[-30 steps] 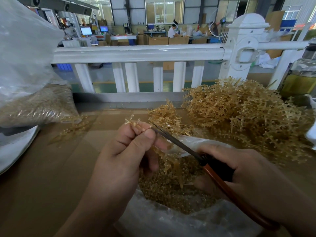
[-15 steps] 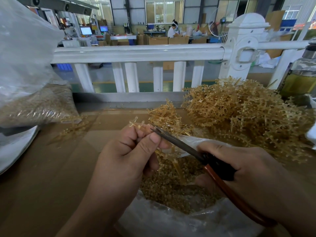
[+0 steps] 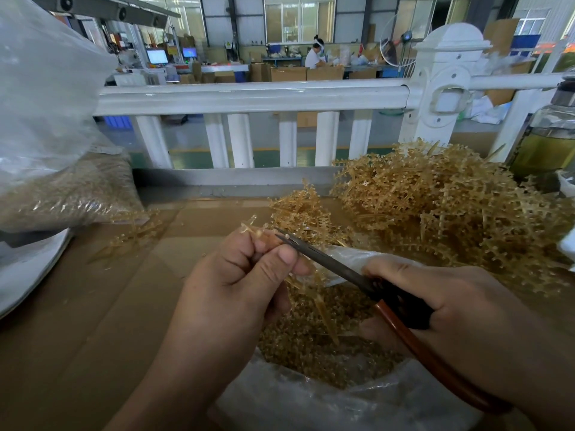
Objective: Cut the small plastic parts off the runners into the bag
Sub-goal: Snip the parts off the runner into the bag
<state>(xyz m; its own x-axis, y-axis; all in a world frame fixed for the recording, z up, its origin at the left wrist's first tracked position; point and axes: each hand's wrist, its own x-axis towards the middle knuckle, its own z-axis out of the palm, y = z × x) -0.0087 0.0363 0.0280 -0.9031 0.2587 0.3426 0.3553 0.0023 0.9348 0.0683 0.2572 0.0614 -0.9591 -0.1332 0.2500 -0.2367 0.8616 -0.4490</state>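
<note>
My left hand (image 3: 236,293) pinches a thin golden runner (image 3: 255,230) between thumb and fingers. My right hand (image 3: 460,312) is wrapped round the handles of the scissors (image 3: 320,259). The dark blade tips sit right at the runner, just past my left thumb. Under both hands lies the open clear bag (image 3: 311,399), with a heap of small cut parts (image 3: 311,349) inside. A big pile of runners (image 3: 451,213) lies beyond my right hand on the brown desk (image 3: 77,337).
</note>
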